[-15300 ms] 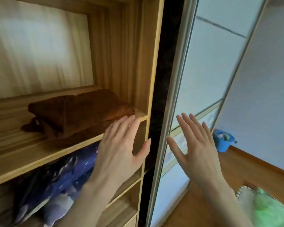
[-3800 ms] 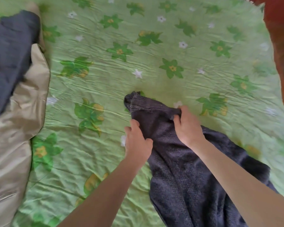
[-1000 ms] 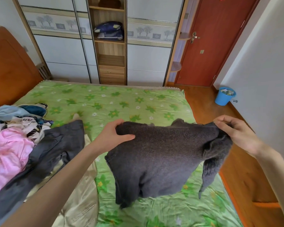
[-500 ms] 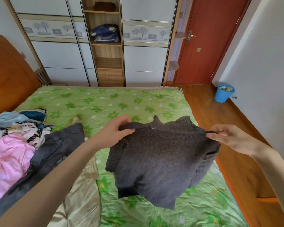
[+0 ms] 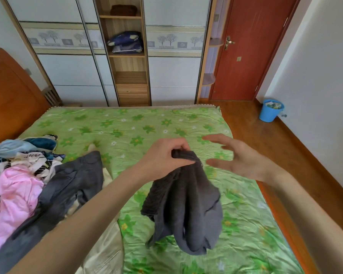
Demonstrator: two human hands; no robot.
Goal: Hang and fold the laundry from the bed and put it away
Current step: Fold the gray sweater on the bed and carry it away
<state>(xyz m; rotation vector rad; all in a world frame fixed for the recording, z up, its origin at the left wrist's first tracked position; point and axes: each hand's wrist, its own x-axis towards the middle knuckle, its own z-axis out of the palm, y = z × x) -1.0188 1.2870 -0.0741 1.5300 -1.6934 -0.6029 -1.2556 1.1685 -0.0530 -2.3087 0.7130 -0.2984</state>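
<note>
- We counted one dark grey knitted sweater (image 5: 184, 206), gathered at its top in our left hand (image 5: 162, 159), whose fingers were curled tight around the bunched fabric.
- Our right hand (image 5: 236, 157) hovered just beside that bunch, fingers spread and relaxed, holding nothing.
- The sweater hung above the bed's green flowered sheet (image 5: 127, 127), its long axis running near vertical, with the gripped end up and the loose folds down.
- At the left of the bed lay one mixed pile of laundry (image 5: 18, 175), with a dark grey garment (image 5: 67, 184) across its near edge.
- Beyond the bed stood one open wooden wardrobe shelf unit (image 5: 127, 56) holding a folded blue bundle (image 5: 125, 42) and a brown one (image 5: 123, 10).
- One blue bucket (image 5: 270, 110) stood by the right wall near the red door (image 5: 251, 46).
</note>
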